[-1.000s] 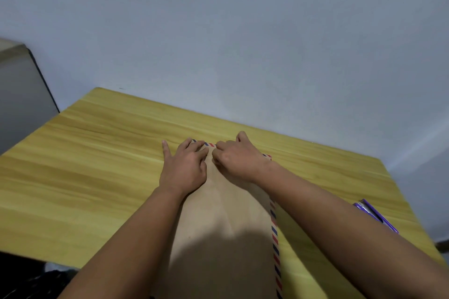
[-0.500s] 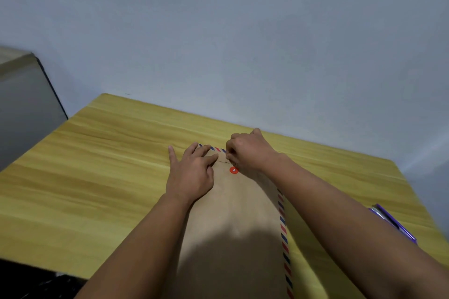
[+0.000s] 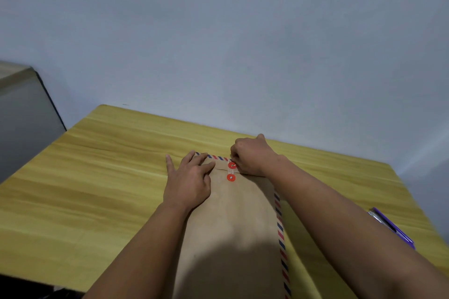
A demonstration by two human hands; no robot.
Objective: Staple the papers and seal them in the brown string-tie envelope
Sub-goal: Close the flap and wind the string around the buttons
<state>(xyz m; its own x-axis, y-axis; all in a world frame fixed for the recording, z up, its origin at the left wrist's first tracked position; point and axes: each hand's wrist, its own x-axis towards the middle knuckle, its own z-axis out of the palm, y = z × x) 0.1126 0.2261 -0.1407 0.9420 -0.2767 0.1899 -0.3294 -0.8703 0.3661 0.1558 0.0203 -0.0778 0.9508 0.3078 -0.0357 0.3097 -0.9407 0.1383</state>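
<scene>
The brown string-tie envelope (image 3: 233,226) lies flat on the table (image 3: 97,177). The left hand (image 3: 188,182) presses it, fingers straight. Beyond them, both red buttons (image 3: 231,171) now show; the right hand (image 3: 252,156), shifted aside, pinches the string: winding seems underway.

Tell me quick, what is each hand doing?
Left hand: open, pressing flat on the brown envelope.
Right hand: fingers curled, pinching the string at the upper red button.

the yellow wood-grain table (image 3: 102,177) lies bare left of the flat brown paper envelope with striped edges (image 3: 233,226), giving open passage. on the right, a purple stapler (image 3: 393,228) near the table edge narrows access; both forearms cross the envelope.
</scene>
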